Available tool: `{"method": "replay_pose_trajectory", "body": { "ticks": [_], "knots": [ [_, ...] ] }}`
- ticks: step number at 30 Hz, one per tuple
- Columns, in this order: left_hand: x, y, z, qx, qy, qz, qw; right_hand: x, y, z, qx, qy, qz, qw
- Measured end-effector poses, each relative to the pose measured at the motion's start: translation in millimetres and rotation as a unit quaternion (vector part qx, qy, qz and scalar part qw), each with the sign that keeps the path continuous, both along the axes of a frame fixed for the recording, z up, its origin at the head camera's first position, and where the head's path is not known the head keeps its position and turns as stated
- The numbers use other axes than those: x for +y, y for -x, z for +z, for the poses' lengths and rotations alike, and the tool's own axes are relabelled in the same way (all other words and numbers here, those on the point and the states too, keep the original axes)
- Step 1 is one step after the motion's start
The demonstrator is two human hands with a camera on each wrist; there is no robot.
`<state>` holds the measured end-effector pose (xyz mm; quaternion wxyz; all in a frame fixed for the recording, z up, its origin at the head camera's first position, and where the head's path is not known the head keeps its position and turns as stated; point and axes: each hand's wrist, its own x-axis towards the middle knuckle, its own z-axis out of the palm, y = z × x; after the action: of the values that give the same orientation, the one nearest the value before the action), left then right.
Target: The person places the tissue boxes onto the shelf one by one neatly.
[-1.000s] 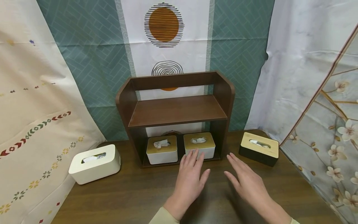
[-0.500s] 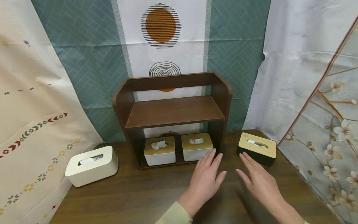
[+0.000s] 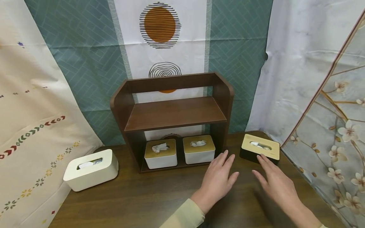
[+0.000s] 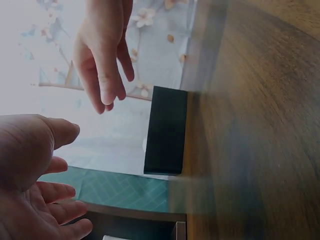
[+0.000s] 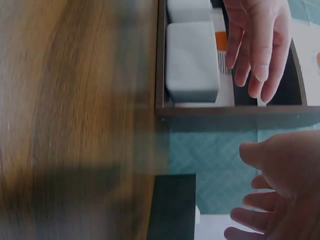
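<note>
My left hand hovers over the table in front of the shelf's right end, fingers extended and holding nothing. To its right, my right hand also has straight fingers and holds nothing; its fingertips overlap the front edge of a black tissue box with a light wooden lid in the head view. That black box shows beyond both hands in the left wrist view. Two white tissue boxes with wooden lids, a left one and a right one, stand in the shelf's lower compartment. Tissue pokes from their slots.
A dark brown two-tier shelf stands at the back of the wooden table. On the left sits an all-white tissue box. Patterned curtains hang behind, with a cream cloth at left and a floral one at right.
Both hands have moved to the right, toward the black tissue box, still spread apart. The head view has shifted slightly right. The boxes and shelf stay put.
</note>
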<state>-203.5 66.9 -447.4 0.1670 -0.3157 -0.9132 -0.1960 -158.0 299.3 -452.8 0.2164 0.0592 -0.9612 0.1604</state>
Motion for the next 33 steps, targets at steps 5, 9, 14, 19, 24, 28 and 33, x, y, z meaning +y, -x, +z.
{"method": "replay_pose_trajectory", "body": {
  "ticks": [5,9,14,19,24,28,33],
  "knots": [
    [13.4,4.2,-1.6,0.006,0.008,-0.003,0.9999,14.7,3.8,-2.9,-0.01,-0.002,-0.011,1.0],
    [25.8,9.7,-2.1,0.009,0.011,-0.006,0.9999,23.6,6.3,-3.5,-0.028,-0.005,-0.022,0.999],
    [41.3,18.1,-1.5,0.018,0.016,-0.005,0.9997,36.1,11.3,-7.2,-0.041,-0.005,-0.033,0.999],
    [53.5,28.1,-1.7,0.032,0.035,-0.007,0.9989,48.7,17.2,-14.2,-0.034,-0.007,-0.035,0.999],
    [64.1,40.4,-3.3,0.034,0.052,0.004,0.9981,55.3,24.2,-18.3,-0.03,-0.012,-0.031,0.999],
    [71.8,50.3,-4.2,0.029,0.067,0.019,0.9971,60.7,31.2,-19.0,-0.039,-0.011,-0.03,0.999],
    [81.9,59.1,-4.2,0.005,0.078,0.03,0.9965,67.6,37.7,-18.9,-0.039,-0.014,-0.032,0.999]
  ]
}}
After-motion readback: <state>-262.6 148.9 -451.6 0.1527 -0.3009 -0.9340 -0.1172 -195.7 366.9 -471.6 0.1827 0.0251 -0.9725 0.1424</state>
